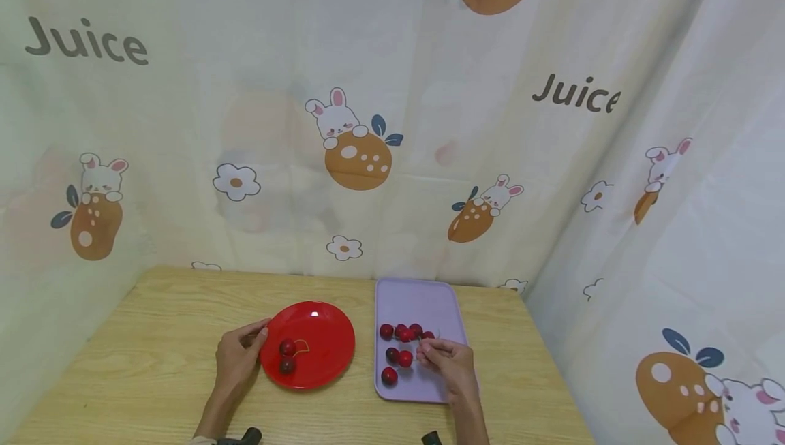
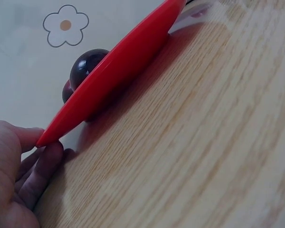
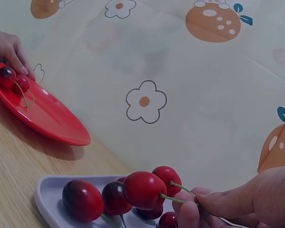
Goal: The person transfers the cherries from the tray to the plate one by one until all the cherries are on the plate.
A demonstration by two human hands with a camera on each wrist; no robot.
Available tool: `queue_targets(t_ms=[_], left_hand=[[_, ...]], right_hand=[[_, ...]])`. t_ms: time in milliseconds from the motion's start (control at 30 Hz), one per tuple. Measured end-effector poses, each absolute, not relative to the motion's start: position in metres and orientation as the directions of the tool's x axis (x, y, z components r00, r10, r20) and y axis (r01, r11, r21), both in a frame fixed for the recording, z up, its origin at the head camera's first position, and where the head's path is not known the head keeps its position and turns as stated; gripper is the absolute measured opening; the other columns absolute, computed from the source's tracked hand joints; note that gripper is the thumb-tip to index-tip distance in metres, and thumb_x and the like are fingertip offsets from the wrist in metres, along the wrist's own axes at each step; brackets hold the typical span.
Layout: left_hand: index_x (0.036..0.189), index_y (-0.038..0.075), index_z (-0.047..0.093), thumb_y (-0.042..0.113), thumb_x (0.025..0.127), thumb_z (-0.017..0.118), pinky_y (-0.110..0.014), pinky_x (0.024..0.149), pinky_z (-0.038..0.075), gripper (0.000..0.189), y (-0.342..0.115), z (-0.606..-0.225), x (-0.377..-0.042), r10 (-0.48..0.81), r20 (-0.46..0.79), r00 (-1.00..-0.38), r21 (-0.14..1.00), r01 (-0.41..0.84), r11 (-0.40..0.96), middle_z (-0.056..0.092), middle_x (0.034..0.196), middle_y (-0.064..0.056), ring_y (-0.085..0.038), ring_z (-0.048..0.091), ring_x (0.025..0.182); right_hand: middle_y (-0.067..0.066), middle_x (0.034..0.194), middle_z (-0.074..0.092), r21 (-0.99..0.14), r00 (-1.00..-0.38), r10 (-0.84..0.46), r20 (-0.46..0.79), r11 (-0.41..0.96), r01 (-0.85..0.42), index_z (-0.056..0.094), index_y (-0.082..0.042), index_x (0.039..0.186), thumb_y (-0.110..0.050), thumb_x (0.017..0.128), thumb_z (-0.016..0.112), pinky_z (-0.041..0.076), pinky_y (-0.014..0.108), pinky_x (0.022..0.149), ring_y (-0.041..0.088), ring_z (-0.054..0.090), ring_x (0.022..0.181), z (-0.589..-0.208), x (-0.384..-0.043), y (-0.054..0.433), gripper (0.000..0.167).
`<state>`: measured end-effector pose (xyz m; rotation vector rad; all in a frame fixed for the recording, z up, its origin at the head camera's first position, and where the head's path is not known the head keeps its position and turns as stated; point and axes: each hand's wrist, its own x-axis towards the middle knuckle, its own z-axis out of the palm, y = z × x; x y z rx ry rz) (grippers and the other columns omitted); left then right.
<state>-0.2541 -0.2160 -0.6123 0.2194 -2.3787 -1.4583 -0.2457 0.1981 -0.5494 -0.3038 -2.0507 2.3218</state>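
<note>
My left hand (image 1: 238, 358) pinches the left rim of a red plate (image 1: 331, 356), thumb on top and fingers beneath. Two dark red cherries (image 1: 287, 347) with stems lie on the plate's left side. Over a lilac tray (image 1: 412, 298), my right hand (image 1: 452, 365) pinches thin green stems (image 3: 173, 198) between thumb and fingertips. A bright red cherry (image 3: 145, 190) hangs from one stem, and a second cherry (image 3: 165, 175) sits behind it with its stem running to the same fingers. Several loose cherries (image 1: 389, 376) lie in the tray; the hand hides part of it.
Plate and tray stand side by side on a wood-grain table (image 1: 294, 421), with a strip of tabletop between them. A patterned curtain (image 1: 276, 125) with rabbits and fruit hangs behind the table and along its sides.
</note>
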Motion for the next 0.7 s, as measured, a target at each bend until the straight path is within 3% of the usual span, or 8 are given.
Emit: queue_targets(t_ms=[700], left_hand=[[0.13, 0.007, 0.081, 0.013, 0.106, 0.071, -0.014, 0.08, 0.049, 0.026, -0.215, -0.611, -0.253, -0.319, 0.193, -0.928, 0.89, 0.028, 0.456, 0.082, 0.125, -0.015, 0.004, 0.066, 0.089]], right_hand=[[0.016, 0.085, 0.083, -0.984, -0.991, 0.074, -0.108, -0.149, 0.097, 0.065, 0.029, 0.119, 0.011, 0.098, 0.071, 0.064, 0.023, 0.07, 0.01, 0.078, 0.072, -0.556, -0.244, 0.176, 0.028]])
